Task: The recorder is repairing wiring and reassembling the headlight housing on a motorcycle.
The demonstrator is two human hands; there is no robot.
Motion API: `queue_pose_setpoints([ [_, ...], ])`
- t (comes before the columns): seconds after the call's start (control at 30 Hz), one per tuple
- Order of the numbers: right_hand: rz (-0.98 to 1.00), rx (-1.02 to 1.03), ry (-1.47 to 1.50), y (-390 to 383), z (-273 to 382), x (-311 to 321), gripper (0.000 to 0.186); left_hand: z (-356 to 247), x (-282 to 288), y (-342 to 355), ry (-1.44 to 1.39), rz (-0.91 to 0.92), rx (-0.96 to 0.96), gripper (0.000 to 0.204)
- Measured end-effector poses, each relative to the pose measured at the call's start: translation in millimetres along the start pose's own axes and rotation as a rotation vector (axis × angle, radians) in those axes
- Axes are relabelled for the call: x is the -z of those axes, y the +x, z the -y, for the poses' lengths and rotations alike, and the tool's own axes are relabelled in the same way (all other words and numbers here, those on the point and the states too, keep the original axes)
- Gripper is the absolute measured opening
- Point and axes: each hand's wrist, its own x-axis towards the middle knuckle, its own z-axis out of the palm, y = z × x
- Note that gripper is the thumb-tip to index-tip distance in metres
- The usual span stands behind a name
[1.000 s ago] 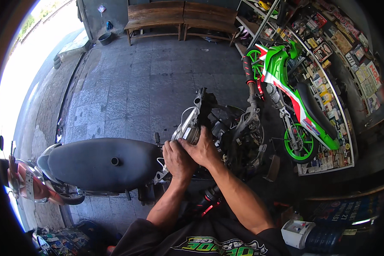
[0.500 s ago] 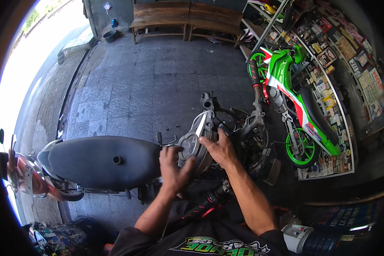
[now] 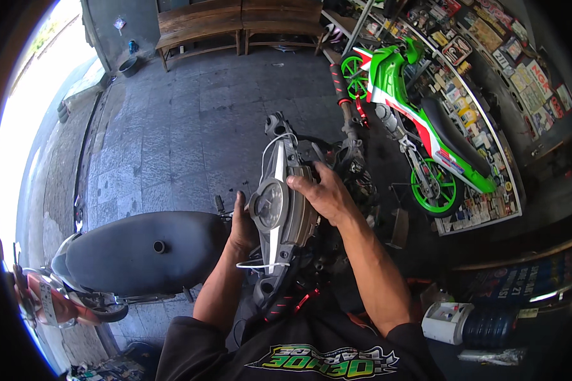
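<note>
A motorcycle speedometer unit [image 3: 272, 207] with a round dial and a pale, long handlebar cover [image 3: 278, 244] is held up over the bike's bare front end. My right hand [image 3: 327, 195] grips the grey housing on the right, its thumb on the upper face. Against the left rim rests my left hand [image 3: 238, 225], one digit pointing up and the other fingers hidden behind the unit. A thin white cable [image 3: 268, 141] loops at the cover's far end. Another white cable [image 3: 257, 265] crosses its near end.
To the left lies the motorcycle's dark seat [image 3: 140, 254], with a small black cylindrical part [image 3: 159, 246] on it. A green motorcycle [image 3: 419, 127] stands right by a display case [image 3: 483, 216]. A handlebar grip [image 3: 339, 82] juts beyond the unit. Wooden benches [image 3: 200, 28] line the back wall.
The unit has come up and turned, showing its dial and whole cover. My left hand moved from over the dial to its left edge; my right stays on the housing. The view shifted.
</note>
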Motion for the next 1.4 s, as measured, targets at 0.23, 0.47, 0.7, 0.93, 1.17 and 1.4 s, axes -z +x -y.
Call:
queue_pose_setpoints([
  [0.23, -0.133, 0.035, -0.150, 4.9, -10.1, -2.1, 0.087, 18.7, -10.6, -1.9, 0.149, -0.050, -0.064, 0.093],
  [0.47, 0.173, 0.090, 0.053, -9.9, 17.4, 15.7, 0.066, 7.5, -20.6, 13.2, 0.083, -0.074, 0.001, 0.074],
  [0.7, 0.022, 0.021, -0.103, -47.1, -5.6, 41.0, 0.042, 10.1, -18.3, 30.8, 0.075, 0.000, -0.027, 0.077],
  [0.93, 0.256, 0.207, -0.527, -73.9, -9.2, 42.0, 0.023, 5.3, -17.5, 30.1, 0.027, 0.015, -0.032, 0.065],
  [1.17, 0.106, 0.182, -0.423, -102.8, -4.9, 68.7, 0.022, 4.8, -10.2, 38.8, 0.017, 0.030, -0.063, 0.071],
  [1.4, -0.165, -0.098, 0.237, -150.3, -61.5, 84.1, 0.017, 8.1, 5.7, 44.6, -0.030, 0.023, -0.040, 0.070],
])
